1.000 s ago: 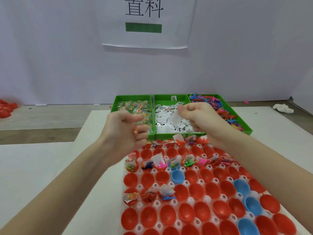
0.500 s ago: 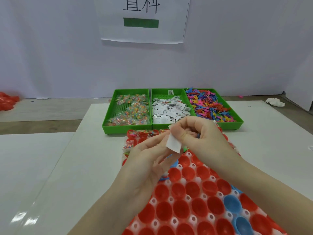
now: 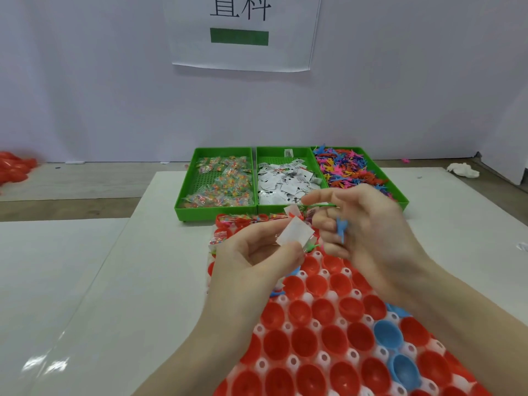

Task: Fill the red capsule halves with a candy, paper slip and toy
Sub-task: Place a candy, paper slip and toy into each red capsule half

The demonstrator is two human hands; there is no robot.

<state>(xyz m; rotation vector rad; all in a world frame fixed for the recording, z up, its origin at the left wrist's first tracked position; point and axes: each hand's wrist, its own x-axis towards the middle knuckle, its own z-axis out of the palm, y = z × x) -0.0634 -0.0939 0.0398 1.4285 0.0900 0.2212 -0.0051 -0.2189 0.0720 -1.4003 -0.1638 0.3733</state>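
Head view: over the white holder of red capsule halves point(image 3: 323, 311), the left hand point(image 3: 257, 252) pinches a white paper slip point(image 3: 294, 235) between thumb and fingers. Just beside it, the right hand point(image 3: 368, 224) grasps a blue toy point(image 3: 341, 227) in curled fingers. Beyond the holder on the desk point(image 3: 128, 267) stand three green trays point(image 3: 183, 207) of candies point(image 3: 225, 184), slips and toys.

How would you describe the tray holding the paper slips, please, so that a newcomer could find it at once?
Look below the white wall sign to the row of three green trays at the far end of the white table. The paper-slip tray is the middle one, the only one holding white slips, between wrapped candies and coloured toys.
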